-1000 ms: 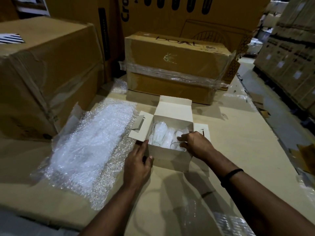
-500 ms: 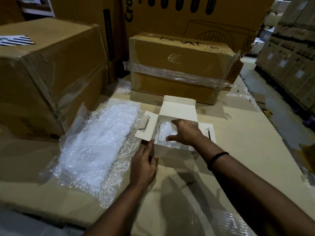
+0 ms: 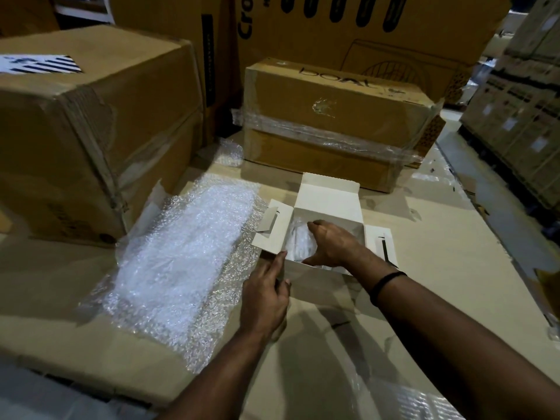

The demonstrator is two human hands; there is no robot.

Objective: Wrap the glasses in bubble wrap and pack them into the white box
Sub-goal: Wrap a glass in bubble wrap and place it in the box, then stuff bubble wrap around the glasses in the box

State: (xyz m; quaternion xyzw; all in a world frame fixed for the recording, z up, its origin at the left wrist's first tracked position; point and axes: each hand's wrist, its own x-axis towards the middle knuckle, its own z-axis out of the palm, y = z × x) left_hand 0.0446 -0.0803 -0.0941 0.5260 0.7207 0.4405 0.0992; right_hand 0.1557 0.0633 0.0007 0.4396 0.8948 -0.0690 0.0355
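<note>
**Sam:** What is the person doing?

**Mia:** Packing, I think. A flat sheet of bubble wrap (image 3: 188, 253) lies left of the white box (image 3: 318, 278), right up against it. The left hand (image 3: 266, 295) rests on the near left corner of the white box. Its fingers are straight and hold nothing, so I think it just steadies the box.

**Sam:** And the other hand?

**Mia:** The right hand (image 3: 333, 247) is down inside the white box. Its fingers and thumb curl round the wrapped glasses (image 3: 298, 241), which sit in the left part of the box.

**Sam:** Is the job done?

**Mia:** I guess not. The flaps (image 3: 328, 195) of the white box all stand open. Next, the bundle needs a soft push into place. Then the hand must let go and come out slowly, because glass breaks. I cannot tell if more glasses wait.

**Sam:** Any words to read?

**Mia:** Far left of the white box, a big brown box (image 3: 91, 131) has a label (image 3: 39, 64) with black stripes, too blurry to read. Far behind the white box, a tall carton (image 3: 363, 34) shows "Cro", and the rest is cut off. Just behind the white box, a taped brown box (image 3: 333, 122) says "boAt", upside down.
</note>
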